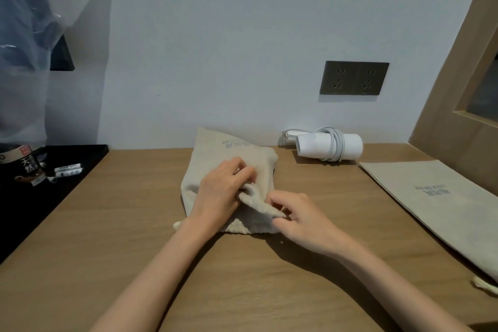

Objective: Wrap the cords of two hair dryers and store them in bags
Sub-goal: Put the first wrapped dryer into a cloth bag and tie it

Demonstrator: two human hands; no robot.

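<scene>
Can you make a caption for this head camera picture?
Left hand and right hand hold the bulging beige bag; a cord-wrapped hair dryer and a flat bag wait nearby.

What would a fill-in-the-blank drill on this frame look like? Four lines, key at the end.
1. The cord is wound around the ____ hair dryer.
2. The left hand and right hand both pinch the bulging bag, which lies to the hair dryer's ____ in the picture.
3. The flat bag lies at the ____ edge of the table.
4. The wall socket has ____ plugged into it.

Missing words: white; left; right; nothing.
</scene>
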